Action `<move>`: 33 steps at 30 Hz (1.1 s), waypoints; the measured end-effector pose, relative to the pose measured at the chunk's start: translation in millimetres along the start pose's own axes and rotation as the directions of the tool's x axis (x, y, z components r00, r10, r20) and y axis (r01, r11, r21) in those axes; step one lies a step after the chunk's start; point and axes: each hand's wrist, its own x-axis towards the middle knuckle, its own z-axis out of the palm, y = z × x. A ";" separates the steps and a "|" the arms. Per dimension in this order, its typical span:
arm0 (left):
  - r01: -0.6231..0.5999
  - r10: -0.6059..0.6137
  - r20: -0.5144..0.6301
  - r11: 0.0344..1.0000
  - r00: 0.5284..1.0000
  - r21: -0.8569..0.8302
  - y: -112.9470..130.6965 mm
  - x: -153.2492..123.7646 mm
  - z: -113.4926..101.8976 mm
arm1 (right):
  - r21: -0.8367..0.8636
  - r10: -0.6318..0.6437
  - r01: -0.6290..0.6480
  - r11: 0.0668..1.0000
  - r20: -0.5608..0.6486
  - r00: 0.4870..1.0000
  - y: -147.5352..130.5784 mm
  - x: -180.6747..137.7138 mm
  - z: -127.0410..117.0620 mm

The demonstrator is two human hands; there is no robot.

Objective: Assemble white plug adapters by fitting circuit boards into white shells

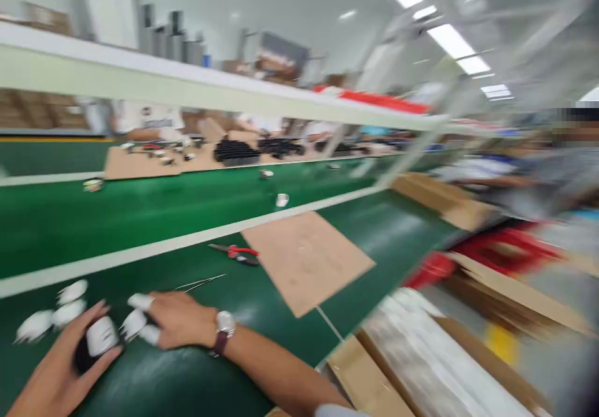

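Head view: one green counter [154, 382], with two bare hands at work, near left.

Item, left hand [58, 367]: curled around a black piece with a white face [100, 337], thumb on the near side, fingers on the far side; grip closed.

Item, right hand [182, 320]: white covers on the fingertips; finger and thumb closed about a small white piece [134, 323], just beside the black piece. Fine detail blurred. On this wrist, one watch [225, 322], dark strap.

Item, white pieces [35, 326], three, grouped on the counter beyond the left hand.

Item, tweezers [206, 281], one pair, lying just beyond the right hand.

Item, pliers [244, 257], red and black handles, lying near the left corner of a brown cardboard sheet [309, 261], flat on the counter.

Item, green strip [187, 201], running past the white edging [187, 240]; scattered small white parts [281, 200] on it.

Far side: cardboard, black parts [236, 152] in stacks, several people, blurred. Above, a long pale shelf [187, 83] bearing assorted goods.

Right side: cardboard box [369, 373] with white wrapping [421, 348]; red bin [496, 248] behind; another person beyond, blurred.
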 end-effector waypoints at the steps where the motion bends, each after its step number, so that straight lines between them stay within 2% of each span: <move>1: 0.026 -0.027 0.036 1.000 0.999 0.017 -2.6 -16.4 -21.7 | 0.027 0.003 -0.003 1.000 -0.035 0.999 1.4 1.0 3.5; 3: 0.049 -0.048 0.133 0.999 0.990 0.000 2.2 -33.5 -50.1 | 0.079 -0.018 0.026 0.997 -0.100 0.995 8.2 1.4 11.1; 5: 0.084 -0.075 0.194 0.996 0.978 -0.038 10.1 -33.9 -61.2 | 0.127 -0.021 0.039 0.991 -0.144 0.989 14.0 0.2 18.5; 10: 0.118 -0.096 0.227 0.989 0.969 -0.084 20.6 -29.3 -56.5 | 0.254 -0.014 0.111 0.961 -0.355 0.935 4.2 -5.7 24.9; 13: 0.084 -0.059 0.195 0.989 0.979 -0.124 19.2 -35.7 -48.0 | 0.295 -0.030 0.166 0.941 -0.415 0.910 -7.2 -6.7 22.2; 18: 0.018 0.004 0.146 0.988 0.989 -0.154 19.4 -39.0 -41.4 | 0.115 -0.142 0.204 0.972 -0.403 0.904 -12.9 -10.4 20.9; 21: 0.013 0.008 0.139 0.989 0.990 -0.148 22.3 -37.5 -42.8 | 0.038 -0.161 0.189 0.981 -0.375 0.913 -12.2 -13.7 21.7; 33: 0.004 0.024 0.191 0.989 0.981 -0.147 22.3 -36.4 -43.2 | -0.066 -0.162 0.148 0.987 -0.346 0.924 -15.3 -14.0 21.3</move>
